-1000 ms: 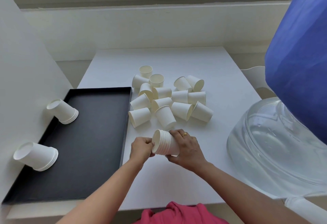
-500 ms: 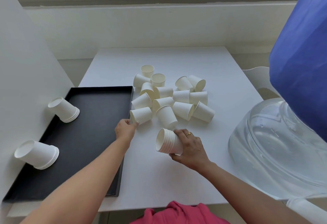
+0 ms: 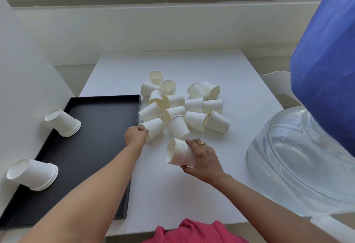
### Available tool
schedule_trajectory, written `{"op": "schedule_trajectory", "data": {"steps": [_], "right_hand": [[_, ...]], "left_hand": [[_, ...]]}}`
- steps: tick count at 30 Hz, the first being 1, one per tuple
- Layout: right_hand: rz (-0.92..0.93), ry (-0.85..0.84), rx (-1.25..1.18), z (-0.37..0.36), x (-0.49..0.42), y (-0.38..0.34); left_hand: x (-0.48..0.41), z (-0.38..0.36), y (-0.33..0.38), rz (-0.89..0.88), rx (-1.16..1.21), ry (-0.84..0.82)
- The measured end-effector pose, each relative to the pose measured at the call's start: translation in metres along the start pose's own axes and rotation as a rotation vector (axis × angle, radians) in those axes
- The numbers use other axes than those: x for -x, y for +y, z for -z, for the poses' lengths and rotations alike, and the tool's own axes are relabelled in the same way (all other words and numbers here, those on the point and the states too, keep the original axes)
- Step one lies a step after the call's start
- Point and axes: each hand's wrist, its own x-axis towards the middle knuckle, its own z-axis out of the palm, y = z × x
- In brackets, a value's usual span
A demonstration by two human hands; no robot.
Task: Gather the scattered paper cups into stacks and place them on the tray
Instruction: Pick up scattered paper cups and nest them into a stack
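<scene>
Several white paper cups [image 3: 194, 105] lie scattered in a pile at the middle of the white table [image 3: 192, 64]. My left hand [image 3: 135, 136] grips the rim of the nearest loose cup [image 3: 154, 127], which lies on its side beside the tray. My right hand [image 3: 203, 158] holds a stack of several nested cups [image 3: 179, 152] tilted on its side, mouth facing left, just above the table. A black tray [image 3: 92, 146] lies at the left with two upside-down cup stacks on it, one at the back [image 3: 63, 122] and one at the front [image 3: 32, 173].
A white panel [image 3: 23, 89] stands along the tray's left side. A large clear water bottle [image 3: 299, 158] with a blue cover [image 3: 326, 69] takes up the right. A window sill and wall run behind the table. A white chair back [image 3: 278, 83] shows at the right.
My left hand left the stack, reached forward to the loose cup by the tray and closed on its rim. My right hand kept the stack and lifted it slightly.
</scene>
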Motion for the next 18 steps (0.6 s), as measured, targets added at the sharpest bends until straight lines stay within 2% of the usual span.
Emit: {"op": "schedule_trajectory", "data": {"steps": [5, 14, 18], "right_hand": [[-0.088, -0.033, -0.088, 0.0, 0.0, -0.003], [-0.242, -0.072, -0.221, -0.002, -0.002, -0.007], [-0.306, -0.055, -0.323, -0.002, -0.004, -0.011]], "left_hand": [[0.009, -0.003, -0.003, -0.06, -0.024, 0.017], [0.034, 0.011, -0.004, -0.337, 0.009, 0.096], [0.052, 0.015, -0.001, -0.489, 0.039, 0.07]]}}
